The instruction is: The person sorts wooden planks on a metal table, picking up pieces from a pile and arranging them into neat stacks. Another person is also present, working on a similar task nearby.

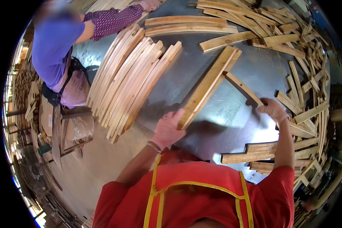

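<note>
My left hand (168, 128), in a pale glove, is closed round the near end of a long wooden board (205, 87). That board slants away over the metal table, with a second strip showing along its right side. In my right hand (273, 109), also gloved, is the near end of a shorter wooden strip (242, 88). The strip's far end meets or lies very near the long board's right side; I cannot tell whether they touch. Left of the board, pale planks (136, 79) lie side by side in a row.
A grey metal table (167, 91) spreads beneath the wood. Loose wooden pieces (307, 76) heap along its right side. Two long boards (190, 28) lie at the back. Shorter boards (250, 154) sit near my right forearm. A co-worker (57, 49) in blue stands at the left.
</note>
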Available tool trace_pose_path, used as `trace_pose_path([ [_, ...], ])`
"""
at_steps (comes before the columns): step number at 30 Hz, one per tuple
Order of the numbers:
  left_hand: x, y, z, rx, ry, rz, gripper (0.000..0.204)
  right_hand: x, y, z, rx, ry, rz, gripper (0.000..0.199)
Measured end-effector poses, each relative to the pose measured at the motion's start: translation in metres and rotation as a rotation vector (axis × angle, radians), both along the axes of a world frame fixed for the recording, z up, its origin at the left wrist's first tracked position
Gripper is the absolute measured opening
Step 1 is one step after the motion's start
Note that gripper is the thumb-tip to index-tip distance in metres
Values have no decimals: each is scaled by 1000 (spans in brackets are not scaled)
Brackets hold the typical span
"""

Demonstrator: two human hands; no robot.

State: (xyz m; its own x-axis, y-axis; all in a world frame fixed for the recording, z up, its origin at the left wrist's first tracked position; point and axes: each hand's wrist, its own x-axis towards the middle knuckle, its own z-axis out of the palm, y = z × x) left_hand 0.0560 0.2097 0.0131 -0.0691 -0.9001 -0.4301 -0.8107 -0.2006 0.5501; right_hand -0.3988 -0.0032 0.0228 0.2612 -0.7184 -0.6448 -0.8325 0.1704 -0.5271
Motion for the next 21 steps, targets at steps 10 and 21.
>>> trace_pose_path([
  [10,26,-1,-48,-87,277,131,81,140,95,-37,-42,-772,-1002,55],
  [21,164,130,-49,-344,-334,64,65,439,167,-46,256,-609,-427,65],
])
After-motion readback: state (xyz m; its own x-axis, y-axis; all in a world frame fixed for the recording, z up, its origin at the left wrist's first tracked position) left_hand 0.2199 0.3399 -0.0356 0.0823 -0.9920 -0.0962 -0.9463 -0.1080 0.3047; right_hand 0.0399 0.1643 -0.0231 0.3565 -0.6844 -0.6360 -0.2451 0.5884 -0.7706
